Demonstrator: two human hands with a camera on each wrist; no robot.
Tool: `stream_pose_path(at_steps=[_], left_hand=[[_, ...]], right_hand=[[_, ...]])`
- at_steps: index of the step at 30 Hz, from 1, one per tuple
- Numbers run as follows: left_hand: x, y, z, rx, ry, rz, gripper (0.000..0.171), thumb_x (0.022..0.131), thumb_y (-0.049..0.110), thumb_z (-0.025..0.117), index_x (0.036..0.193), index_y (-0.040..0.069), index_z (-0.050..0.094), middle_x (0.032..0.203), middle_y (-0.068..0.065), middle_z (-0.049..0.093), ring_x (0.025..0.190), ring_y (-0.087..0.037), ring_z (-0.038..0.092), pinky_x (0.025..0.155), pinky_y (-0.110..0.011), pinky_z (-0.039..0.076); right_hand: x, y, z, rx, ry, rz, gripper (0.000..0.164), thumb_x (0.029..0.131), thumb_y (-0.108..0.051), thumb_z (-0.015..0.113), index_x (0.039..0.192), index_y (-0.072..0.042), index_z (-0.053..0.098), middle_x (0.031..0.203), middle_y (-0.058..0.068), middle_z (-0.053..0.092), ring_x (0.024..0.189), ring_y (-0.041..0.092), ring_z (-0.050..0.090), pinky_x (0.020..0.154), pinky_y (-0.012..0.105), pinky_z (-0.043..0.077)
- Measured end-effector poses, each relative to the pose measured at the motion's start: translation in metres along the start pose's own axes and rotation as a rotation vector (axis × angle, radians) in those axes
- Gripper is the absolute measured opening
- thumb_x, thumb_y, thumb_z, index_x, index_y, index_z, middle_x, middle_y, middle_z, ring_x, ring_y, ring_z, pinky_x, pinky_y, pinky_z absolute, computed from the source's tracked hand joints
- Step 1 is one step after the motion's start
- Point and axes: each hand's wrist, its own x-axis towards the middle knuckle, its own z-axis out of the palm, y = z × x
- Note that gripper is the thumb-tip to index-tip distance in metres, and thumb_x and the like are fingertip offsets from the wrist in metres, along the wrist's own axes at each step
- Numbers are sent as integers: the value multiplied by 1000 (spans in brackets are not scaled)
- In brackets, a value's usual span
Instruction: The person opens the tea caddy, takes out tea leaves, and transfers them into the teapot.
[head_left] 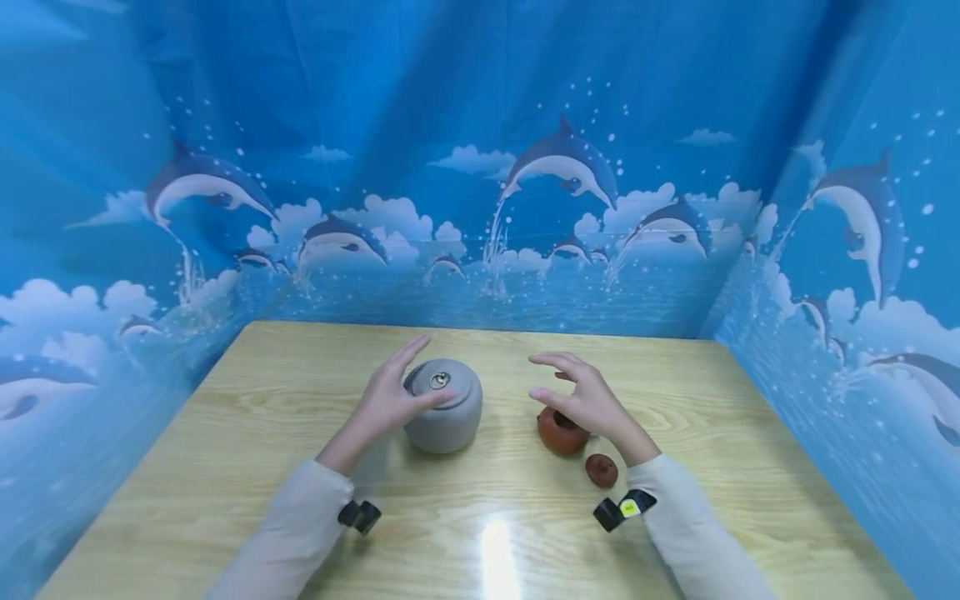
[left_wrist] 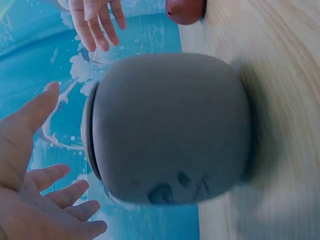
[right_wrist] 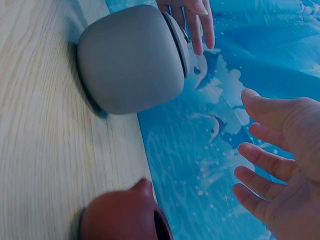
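Note:
A rounded grey lidded jar stands upright on the table, its lid on top with a small metal ring in the middle. My left hand hovers at the jar's left, thumb and fingers spread around the lid's height; in the left wrist view a gap shows between the hand and the jar. Over a small reddish-brown clay teapot my right hand is held in the air, fingers spread and holding nothing. The teapot's dark round opening is uncovered, and its small lid lies beside it on the table.
The pale wooden table carries the jar left of centre and the teapot to the right. A blue dolphin-print curtain encloses its back and sides. A small black camera is strapped to each wrist over light sleeves.

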Motion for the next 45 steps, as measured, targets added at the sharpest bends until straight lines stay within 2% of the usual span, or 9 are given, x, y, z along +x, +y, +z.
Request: stream_pose_path(at_steps=[5, 11, 17, 25, 31, 35, 45], left_hand=[[-7, -14, -8, 37, -7, -20, 101, 70, 52, 80, 152, 24, 27, 158, -3, 24, 143, -32, 23, 111, -61, 25], [-16, -25, -13, 33, -35, -63, 108, 66, 55, 81, 153, 23, 24, 159, -7, 21, 144, -35, 21, 111, -63, 23], [-23, -37, -12, 20, -47, -106, 111, 65, 57, 81, 153, 22, 23, 159, -10, 19, 143, -37, 20, 110, -64, 23], [-28, -50, -8, 20, -54, -133, 110, 67, 56, 81, 153, 18, 24, 158, -14, 21, 142, -40, 22, 109, -65, 25], [-28, -53, -3, -1, -63, -129, 106, 69, 51, 81, 152, 15, 26, 157, -16, 23, 140, -43, 24, 108, -65, 26], [-28, -54, -1, -11, -63, -124, 105, 70, 50, 81, 152, 13, 27, 156, -17, 24, 139, -44, 27, 108, -64, 28], [-26, -54, 2, -86, -112, -86, 105, 71, 48, 81, 152, 11, 25, 155, -14, 29, 141, -34, 28, 115, -51, 26]], right_hand=[[13, -5, 12, 10, -39, -33, 49, 89, -24, 70, 135, -16, 55, 139, 7, 51, 130, 26, 45, 104, 47, 44], [25, -13, 28, 9, -64, -46, 54, 88, -30, 71, 137, -16, 53, 142, 7, 49, 132, 25, 44, 105, 46, 44], [34, -21, 42, 18, -98, -44, 57, 86, -25, 73, 138, -15, 51, 143, 7, 47, 132, 25, 44, 105, 45, 43], [42, -30, 58, 30, -163, -56, 65, 85, -30, 73, 142, -14, 47, 146, 9, 44, 133, 25, 43, 107, 45, 41], [47, -34, 68, 19, -201, -117, 71, 84, -33, 75, 144, -10, 43, 146, 8, 44, 134, 26, 41, 110, 47, 38], [49, -35, 72, 17, -218, -130, 75, 83, -34, 75, 145, -9, 41, 148, 9, 41, 136, 26, 38, 112, 47, 34], [54, -37, 78, -43, -244, -113, 76, 84, -37, 74, 146, -10, 40, 150, 11, 37, 133, 29, 42, 109, 49, 37]])
